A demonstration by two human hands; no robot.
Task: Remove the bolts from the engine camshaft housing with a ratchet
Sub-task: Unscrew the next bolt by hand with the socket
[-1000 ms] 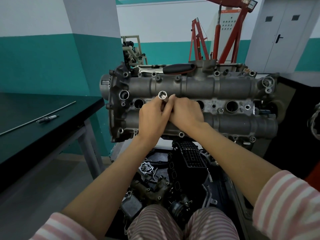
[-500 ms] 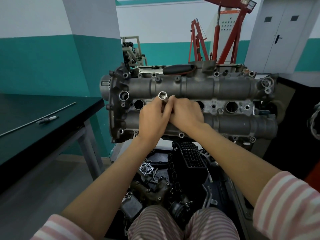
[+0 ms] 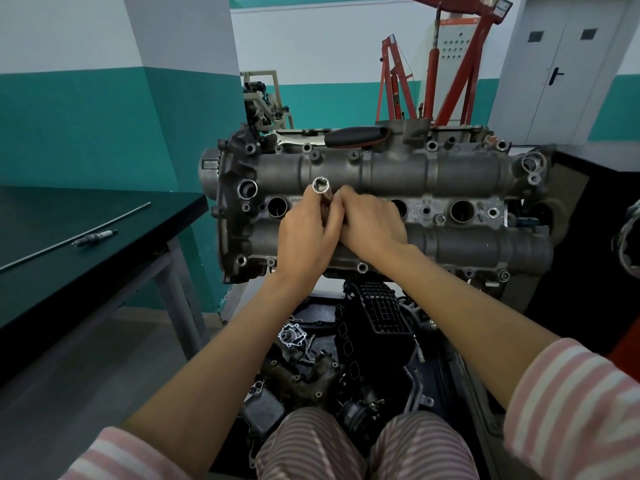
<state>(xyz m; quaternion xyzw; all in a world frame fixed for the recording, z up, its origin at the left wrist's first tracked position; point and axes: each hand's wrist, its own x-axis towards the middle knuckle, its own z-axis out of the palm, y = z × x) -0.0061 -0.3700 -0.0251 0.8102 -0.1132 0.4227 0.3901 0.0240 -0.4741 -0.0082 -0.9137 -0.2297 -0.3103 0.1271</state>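
The grey camshaft housing [image 3: 450, 171] fills the middle of the view, with bolts along its edges. My left hand [image 3: 304, 237] grips a chrome deep socket [image 3: 321, 186] that points its open hex end up toward me. My right hand [image 3: 372, 225] lies against the left one over the housing's centre, fingers curled around the lower part of the same tool, which is hidden. A ratchet with a black and red handle [image 3: 356, 136] lies on the far edge of the engine.
A dark green table [image 3: 86, 258] stands at the left with a spark plug [image 3: 95, 237] and a thin rod [image 3: 114, 218]. Loose engine parts [image 3: 311, 368] lie on the floor below. A red engine crane [image 3: 433, 71] stands behind.
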